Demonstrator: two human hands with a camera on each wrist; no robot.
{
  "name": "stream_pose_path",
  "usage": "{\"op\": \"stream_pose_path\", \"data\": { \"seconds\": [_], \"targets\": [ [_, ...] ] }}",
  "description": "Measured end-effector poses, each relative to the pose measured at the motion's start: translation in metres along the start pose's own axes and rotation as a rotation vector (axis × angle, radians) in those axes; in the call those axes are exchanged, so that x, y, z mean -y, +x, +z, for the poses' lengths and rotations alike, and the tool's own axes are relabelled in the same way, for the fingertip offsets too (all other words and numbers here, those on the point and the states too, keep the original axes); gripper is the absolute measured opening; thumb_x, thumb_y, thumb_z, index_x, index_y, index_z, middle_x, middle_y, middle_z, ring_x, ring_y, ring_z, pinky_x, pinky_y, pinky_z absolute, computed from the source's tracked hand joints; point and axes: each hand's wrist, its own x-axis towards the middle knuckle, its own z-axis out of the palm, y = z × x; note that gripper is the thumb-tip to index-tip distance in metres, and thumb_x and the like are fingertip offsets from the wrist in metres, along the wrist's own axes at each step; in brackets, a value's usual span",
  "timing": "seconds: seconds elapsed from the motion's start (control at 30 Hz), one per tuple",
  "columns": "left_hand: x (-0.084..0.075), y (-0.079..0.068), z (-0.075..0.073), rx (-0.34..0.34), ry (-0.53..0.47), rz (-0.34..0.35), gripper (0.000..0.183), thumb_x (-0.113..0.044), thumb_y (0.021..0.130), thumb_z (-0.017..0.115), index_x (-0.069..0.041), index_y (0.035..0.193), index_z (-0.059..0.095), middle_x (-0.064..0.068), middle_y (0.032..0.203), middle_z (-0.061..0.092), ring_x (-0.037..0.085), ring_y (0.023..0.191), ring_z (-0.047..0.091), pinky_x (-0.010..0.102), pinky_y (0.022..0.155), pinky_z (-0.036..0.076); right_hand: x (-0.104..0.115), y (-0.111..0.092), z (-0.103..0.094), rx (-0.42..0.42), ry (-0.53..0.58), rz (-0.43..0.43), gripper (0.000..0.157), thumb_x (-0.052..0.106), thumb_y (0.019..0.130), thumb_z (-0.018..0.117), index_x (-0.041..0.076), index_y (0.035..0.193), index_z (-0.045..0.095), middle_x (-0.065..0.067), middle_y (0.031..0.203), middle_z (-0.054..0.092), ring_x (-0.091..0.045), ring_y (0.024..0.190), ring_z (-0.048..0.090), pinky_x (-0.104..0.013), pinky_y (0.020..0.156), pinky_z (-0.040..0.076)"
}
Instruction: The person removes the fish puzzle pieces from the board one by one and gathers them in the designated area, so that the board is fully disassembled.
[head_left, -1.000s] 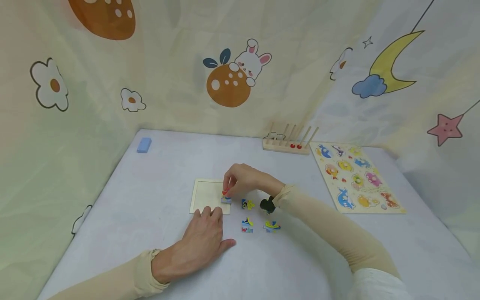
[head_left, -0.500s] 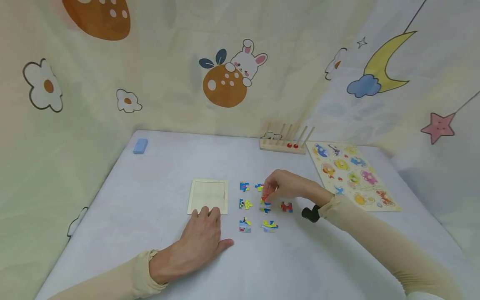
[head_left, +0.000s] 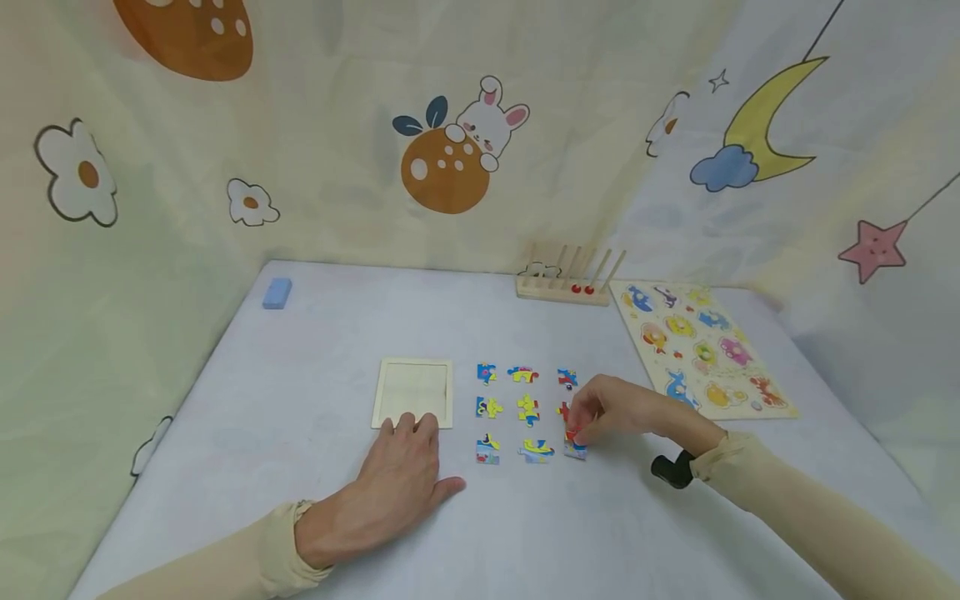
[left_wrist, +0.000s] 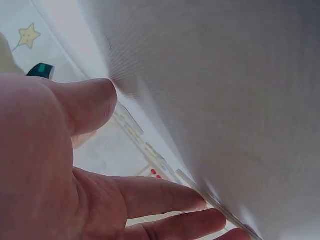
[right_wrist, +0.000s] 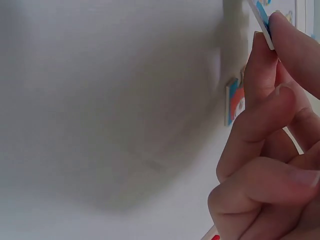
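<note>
A square pale wooden puzzle tray lies at the table's middle in the head view. The fingertips of my left hand rest on its near edge, thumb spread out to the side. To the right, my right hand pinches a blue and red jigsaw piece between thumb and index finger. The right wrist view shows this piece edge-on between the fingertips, tilted. Several other jigsaw pieces lie in rows between tray and hand, among them a yellow one. A red piece is partly hidden by the right fingers.
A wooden peg rack with red beads stands at the back edge. A large animal puzzle board lies at the back right. A blue block sits at the far left corner. Printed fabric encloses the table.
My right hand has carried the jigsaw piece from over the tray rightward to the near end of the right-hand column, uncovering the other pieces. My left hand stays at the tray's edge.
</note>
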Motion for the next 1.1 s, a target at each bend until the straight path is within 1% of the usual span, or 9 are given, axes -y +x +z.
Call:
{"op": "stream_pose_path", "data": {
  "seconds": [0.1,0.23,0.37,0.5,0.7,0.8,0.93,1.1],
  "targets": [
    [0.0,0.0,0.0,-0.009,0.013,0.003,0.075,-0.07,0.082,0.07,0.002,0.101,0.07,0.005,0.089,0.046,0.022,0.076,0.043,0.037,0.073,0.041,-0.003,-0.003,0.005,-0.005,0.0,-0.002,0.008,0.012,0.084,0.084,0.013,0.086,0.076,0.003,0.073,0.062,-0.014,0.072,0.053,-0.023,0.064,0.044],
    [0.0,0.0,0.0,-0.027,0.028,0.009,0.075,-0.071,0.082,0.07,0.002,0.101,0.07,0.005,0.088,0.045,0.022,0.075,0.042,0.036,0.073,0.041,-0.005,-0.007,0.011,-0.04,-0.027,-0.032,0.008,0.012,0.083,0.084,0.014,0.086,0.077,0.003,0.072,0.063,-0.014,0.071,0.054,-0.022,0.063,0.045],
    [0.0,0.0,0.001,-0.024,0.02,0.011,0.075,-0.07,0.082,0.07,0.002,0.102,0.071,0.005,0.088,0.045,0.022,0.076,0.043,0.036,0.072,0.041,-0.007,-0.01,0.016,-0.094,-0.071,-0.05,0.008,0.015,0.083,0.085,0.018,0.088,0.079,0.005,0.073,0.064,-0.012,0.072,0.055,-0.022,0.062,0.046],
    [-0.001,-0.001,0.001,-0.019,0.017,0.012,0.075,-0.07,0.082,0.07,0.002,0.103,0.071,0.005,0.088,0.046,0.022,0.076,0.043,0.036,0.072,0.04,-0.008,-0.013,0.021,-0.142,-0.078,-0.043,0.01,0.017,0.083,0.085,0.02,0.091,0.081,0.006,0.075,0.066,-0.012,0.071,0.055,-0.022,0.06,0.045],
    [0.0,0.0,0.0,-0.025,0.016,0.012,0.076,-0.07,0.082,0.071,0.003,0.105,0.072,0.006,0.089,0.048,0.023,0.078,0.045,0.039,0.076,0.044,-0.009,-0.017,0.027,-0.221,-0.093,-0.033,0.014,0.019,0.081,0.087,0.021,0.094,0.083,0.009,0.077,0.067,-0.011,0.064,0.052,-0.021,0.056,0.041],
    [0.0,0.0,0.0,-0.019,0.008,0.012,0.076,-0.069,0.083,0.071,0.003,0.105,0.072,0.006,0.089,0.048,0.023,0.078,0.045,0.04,0.079,0.046,-0.01,-0.019,0.031,-0.261,-0.1,-0.041,0.016,0.019,0.081,0.087,0.022,0.096,0.083,0.01,0.083,0.07,-0.011,0.067,0.052,-0.022,0.057,0.042],
    [0.0,0.001,-0.001,-0.01,0.001,0.01,0.076,-0.069,0.083,0.07,0.003,0.106,0.072,0.006,0.089,0.048,0.023,0.079,0.045,0.041,0.081,0.047,-0.009,-0.022,0.035,-0.306,-0.108,-0.038,0.014,0.02,0.08,0.088,0.024,0.093,0.082,0.01,0.088,0.073,-0.011,0.07,0.052,-0.022,0.057,0.043],
    [-0.001,0.001,0.0,-0.01,0.008,0.006,0.076,-0.07,0.083,0.07,0.003,0.104,0.071,0.005,0.088,0.046,0.023,0.077,0.044,0.038,0.075,0.043,-0.008,-0.023,0.038,-0.333,-0.118,-0.036,0.012,0.018,0.079,0.088,0.024,0.088,0.082,0.01,0.086,0.072,-0.01,0.067,0.051,-0.023,0.056,0.042]
  ]
}}
